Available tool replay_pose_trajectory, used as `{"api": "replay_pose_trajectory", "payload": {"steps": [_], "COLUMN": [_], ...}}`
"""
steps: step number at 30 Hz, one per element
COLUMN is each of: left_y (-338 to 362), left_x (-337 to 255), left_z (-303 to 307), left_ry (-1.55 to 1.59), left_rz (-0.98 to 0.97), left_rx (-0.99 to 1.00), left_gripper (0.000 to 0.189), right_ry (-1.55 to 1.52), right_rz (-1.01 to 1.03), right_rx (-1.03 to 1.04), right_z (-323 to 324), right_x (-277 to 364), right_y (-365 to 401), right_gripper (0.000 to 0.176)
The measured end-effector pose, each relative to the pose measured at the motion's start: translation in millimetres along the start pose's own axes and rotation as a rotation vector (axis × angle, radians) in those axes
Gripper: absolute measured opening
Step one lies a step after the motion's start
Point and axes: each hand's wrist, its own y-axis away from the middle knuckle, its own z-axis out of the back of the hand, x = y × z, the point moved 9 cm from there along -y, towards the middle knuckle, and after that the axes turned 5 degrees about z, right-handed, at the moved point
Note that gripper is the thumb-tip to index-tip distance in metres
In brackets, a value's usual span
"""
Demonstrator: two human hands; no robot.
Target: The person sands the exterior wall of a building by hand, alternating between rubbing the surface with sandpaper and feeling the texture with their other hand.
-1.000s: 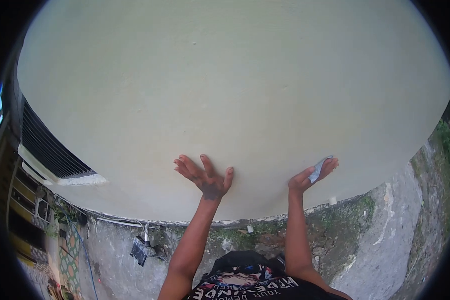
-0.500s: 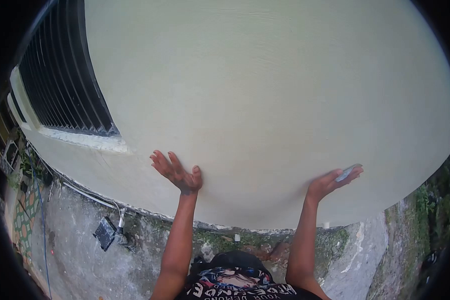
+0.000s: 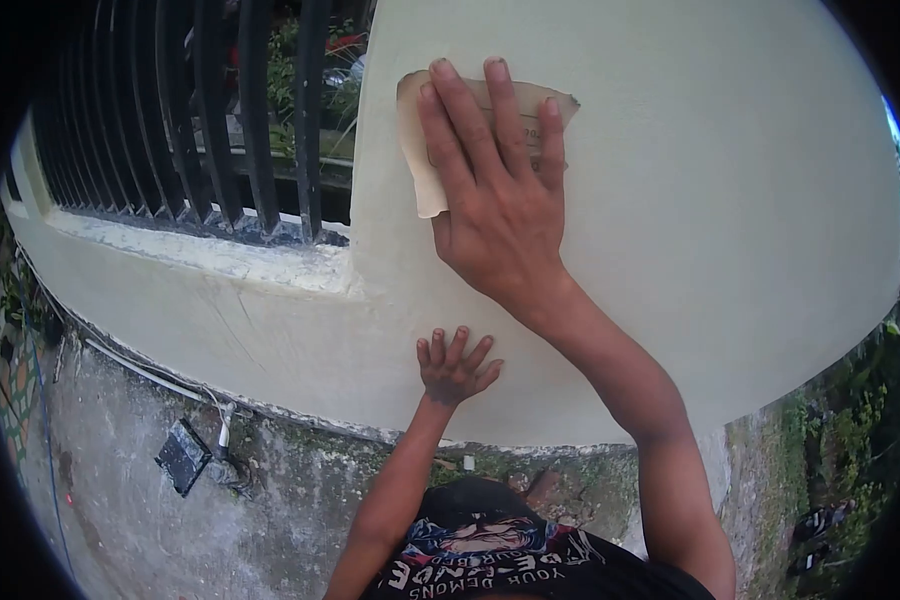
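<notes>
My right hand point(image 3: 500, 200) presses a tan sheet of sandpaper point(image 3: 418, 165) flat against the pale wall point(image 3: 670, 220), close to the window's edge. Its fingers lie spread over the sheet, and printed marks show between them on the paper's back. The sheet's left edge curls a little off the wall, while its lower right part is hidden under the hand. Lower down, my left hand point(image 3: 455, 370) rests on the wall with its fingers spread and nothing in it.
Dark metal bars point(image 3: 205, 120) cover the window at left, above a rough whitish sill point(image 3: 220, 255). On the concrete ground point(image 3: 110, 450) lie a dark flat object point(image 3: 183, 457) and a white pipe point(image 3: 150, 370). Plants point(image 3: 850, 420) grow at right.
My right hand has moved up and left, from low on the wall to beside the window, with the sheet now spread under it. My left hand has shifted right and now lies against the wall.
</notes>
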Motion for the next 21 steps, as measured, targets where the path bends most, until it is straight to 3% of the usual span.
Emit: {"api": "replay_pose_trajectory", "payload": {"steps": [2, 6, 8, 9, 10, 16, 19, 21], "left_y": [12, 32, 34, 24, 10, -136, -166, -169], "left_x": [6, 14, 18, 31, 44, 30, -7, -38], "left_z": [-1, -6, -9, 1, 13, 35, 27, 20], "left_ry": [0.003, 0.05, 0.115, 0.096, 0.074, -0.001, -0.037, -0.064], "left_rz": [-0.041, -0.048, -0.053, 0.093, 0.243, 0.191, 0.15, 0.092], "left_rx": [0.024, 0.109, 0.18, 0.12, 0.062, -0.016, -0.01, 0.007], "left_gripper": [0.067, 0.066, 0.064, 0.067, 0.069, 0.079, 0.08, 0.083], "right_ry": [-0.005, 0.011, -0.025, -0.076, -0.064, 0.028, -0.054, -0.028], "right_rz": [-0.109, 0.368, 0.408, 0.467, 0.451, -0.344, -0.504, -0.322], "right_rx": [0.009, 0.174, 0.158, 0.13, 0.129, -0.054, -0.224, 0.057], "right_z": [-2, -47, -55, -52, -44, 35, 39, 8], "right_x": [2, 102, 106, 104, 86, -116, -134, -88], "right_y": [-12, 50, 91, 104, 102, 120, 190, 249], "right_gripper": [0.073, 0.072, 0.071, 0.069, 0.069, 0.068, 0.067, 0.066]}}
